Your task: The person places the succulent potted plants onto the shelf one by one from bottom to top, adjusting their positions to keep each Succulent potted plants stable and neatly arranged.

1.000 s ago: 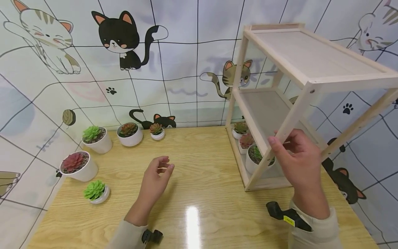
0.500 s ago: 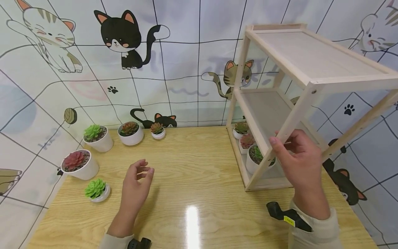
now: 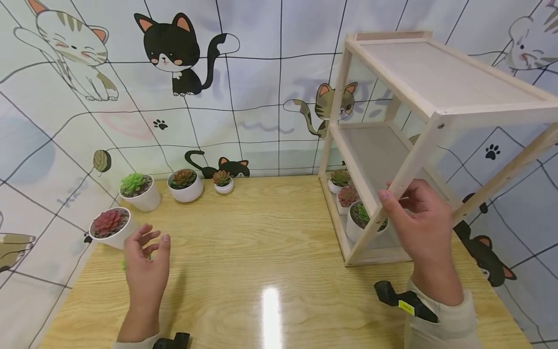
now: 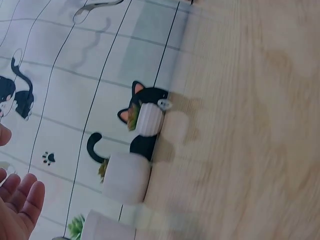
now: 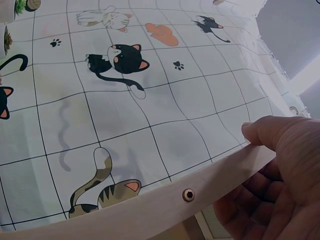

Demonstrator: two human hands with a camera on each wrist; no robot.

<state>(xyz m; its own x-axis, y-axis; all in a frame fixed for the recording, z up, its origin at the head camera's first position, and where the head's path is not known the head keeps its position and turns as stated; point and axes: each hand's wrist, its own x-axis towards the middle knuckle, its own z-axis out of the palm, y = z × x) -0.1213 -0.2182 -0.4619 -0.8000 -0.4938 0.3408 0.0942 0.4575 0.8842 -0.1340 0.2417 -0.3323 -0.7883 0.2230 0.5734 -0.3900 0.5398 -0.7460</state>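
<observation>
My right hand [image 3: 420, 218] grips the front left post of a pale wooden shelf rack [image 3: 411, 155], thumb on one side and fingers curled behind; the right wrist view shows the hand [image 5: 280, 175] on that post too. My left hand [image 3: 147, 264], empty with relaxed fingers, hovers over the table's left part. It hides most of a small green succulent, of which only bits show. Just beyond it stands a red succulent in a white pot [image 3: 113, 228]. In the left wrist view the left hand [image 4: 20, 205] shows only at the lower left edge.
Along the back left stand a green succulent [image 3: 140, 191], a brownish succulent in a round pot [image 3: 186, 185] and a tiny one [image 3: 223, 182]. Several potted succulents, one a green plant [image 3: 361, 218], sit on the rack's bottom tier. A cat-print cloth [image 3: 257, 87] hangs behind the wooden table [image 3: 261, 232].
My left hand has moved left across the table, from the middle to over the small green succulent. My right hand keeps its hold on the rack post.
</observation>
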